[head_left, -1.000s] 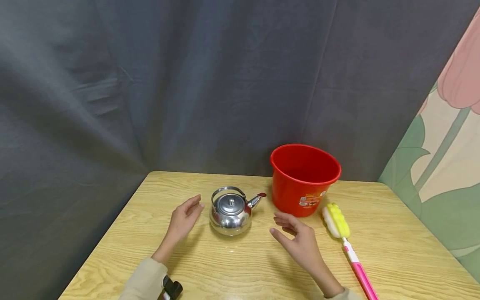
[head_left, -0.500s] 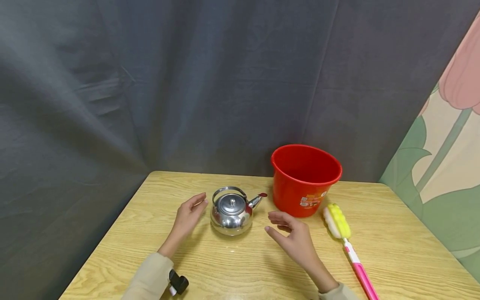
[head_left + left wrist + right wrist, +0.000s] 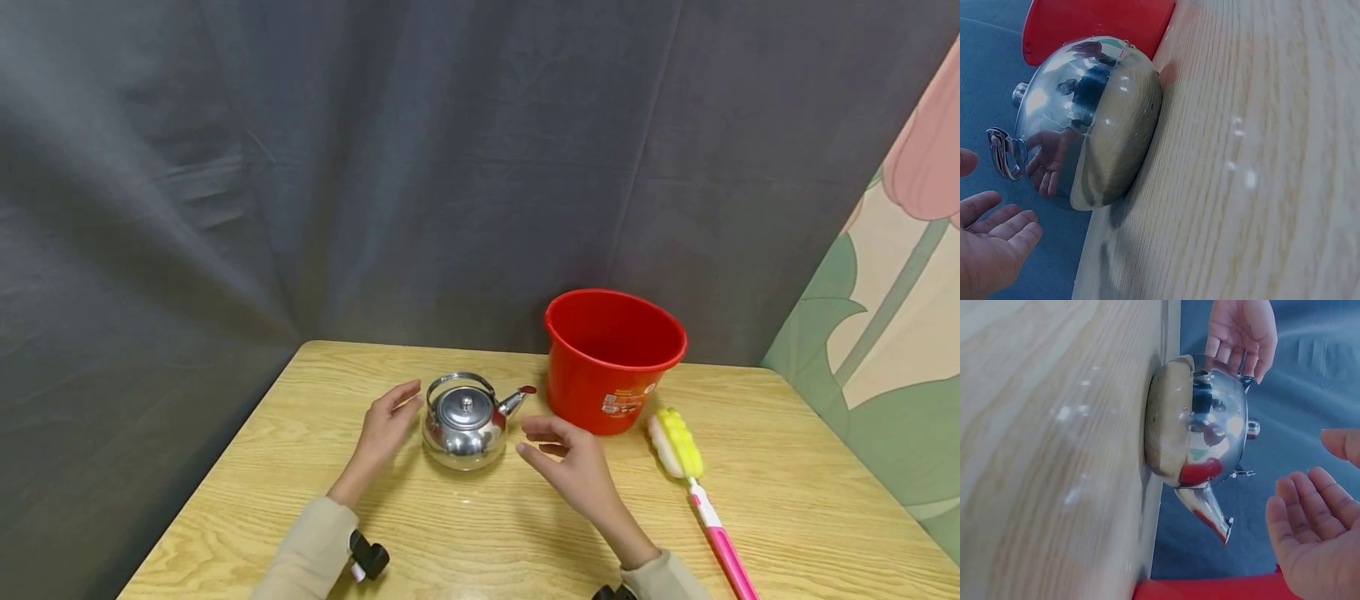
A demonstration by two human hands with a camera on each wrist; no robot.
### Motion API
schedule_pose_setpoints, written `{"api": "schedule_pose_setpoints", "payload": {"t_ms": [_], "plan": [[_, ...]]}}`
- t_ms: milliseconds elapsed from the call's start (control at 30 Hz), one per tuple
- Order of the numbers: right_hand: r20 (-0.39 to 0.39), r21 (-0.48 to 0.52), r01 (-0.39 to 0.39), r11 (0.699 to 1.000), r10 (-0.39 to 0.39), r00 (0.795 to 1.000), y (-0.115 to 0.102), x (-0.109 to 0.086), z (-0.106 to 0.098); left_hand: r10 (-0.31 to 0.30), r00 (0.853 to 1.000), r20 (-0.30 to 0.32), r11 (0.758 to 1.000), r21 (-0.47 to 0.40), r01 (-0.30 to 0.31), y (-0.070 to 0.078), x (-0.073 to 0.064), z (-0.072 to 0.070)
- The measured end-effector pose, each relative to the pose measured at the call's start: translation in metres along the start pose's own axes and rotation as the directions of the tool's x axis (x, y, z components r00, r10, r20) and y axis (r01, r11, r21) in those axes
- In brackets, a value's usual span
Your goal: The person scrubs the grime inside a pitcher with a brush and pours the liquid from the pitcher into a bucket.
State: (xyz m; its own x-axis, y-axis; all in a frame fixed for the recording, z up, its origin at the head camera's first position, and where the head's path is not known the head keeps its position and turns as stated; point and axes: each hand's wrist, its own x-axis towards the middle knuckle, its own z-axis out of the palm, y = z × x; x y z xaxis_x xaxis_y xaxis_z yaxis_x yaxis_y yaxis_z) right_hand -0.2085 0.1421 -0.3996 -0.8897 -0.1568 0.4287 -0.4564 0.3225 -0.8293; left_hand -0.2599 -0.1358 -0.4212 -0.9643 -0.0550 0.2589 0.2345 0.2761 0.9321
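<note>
A shiny metal kettle (image 3: 463, 433) with a lid, a hoop handle and a red-tipped spout stands upright on the wooden table, spout toward the right. Just left of it hovers my left hand (image 3: 386, 429), fingers relaxed and apart from the kettle. On the other side is my right hand (image 3: 573, 471), loosely spread, below the spout and not touching it. In the left wrist view the left palm (image 3: 991, 256) faces the kettle (image 3: 1094, 119) near its handle. The right wrist view has the right palm (image 3: 1322, 550) turned toward the kettle (image 3: 1200, 419). Both hands hold nothing.
A red bucket (image 3: 585, 392) stands behind and to the right of the kettle. To its front right lies a brush with a yellow and white sponge head (image 3: 678, 446) and pink handle (image 3: 726, 554). A dark curtain (image 3: 450, 183) hangs behind the table (image 3: 450, 558).
Both hands have drawn closer to the kettle, the left moving rightward and slightly forward, the right moving leftward. The kettle, bucket and brush stay in place on the table.
</note>
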Motion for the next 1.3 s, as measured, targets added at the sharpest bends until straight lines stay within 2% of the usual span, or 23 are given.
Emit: {"api": "schedule_pose_setpoints", "payload": {"t_ms": [167,567,833,900,1300], "plan": [[0.024,0.005,0.03,1.0,-0.03,0.999,0.0,0.004,0.004,-0.016,1.0,0.005,1.0,0.0,0.016,-0.001,0.001,0.003],[0.016,0.053,-0.004,0.999,0.003,1.0,-0.009,0.012,0.014,0.0,1.0,0.005,1.0,0.003,0.0,0.004,0.006,0.01],[0.016,0.061,0.04,0.997,-0.041,0.999,-0.047,0.014,0.021,-0.03,0.999,-0.014,0.999,-0.026,0.03,0.005,0.008,0.015],[0.019,0.059,0.026,0.998,-0.027,0.999,-0.05,0.016,0.022,-0.033,0.999,-0.016,0.999,-0.034,0.032,0.005,0.009,0.016],[0.034,0.049,0.027,0.998,-0.028,0.999,-0.052,0.022,0.026,-0.047,0.998,-0.031,0.997,-0.07,0.045,0.005,0.011,0.023]]}}
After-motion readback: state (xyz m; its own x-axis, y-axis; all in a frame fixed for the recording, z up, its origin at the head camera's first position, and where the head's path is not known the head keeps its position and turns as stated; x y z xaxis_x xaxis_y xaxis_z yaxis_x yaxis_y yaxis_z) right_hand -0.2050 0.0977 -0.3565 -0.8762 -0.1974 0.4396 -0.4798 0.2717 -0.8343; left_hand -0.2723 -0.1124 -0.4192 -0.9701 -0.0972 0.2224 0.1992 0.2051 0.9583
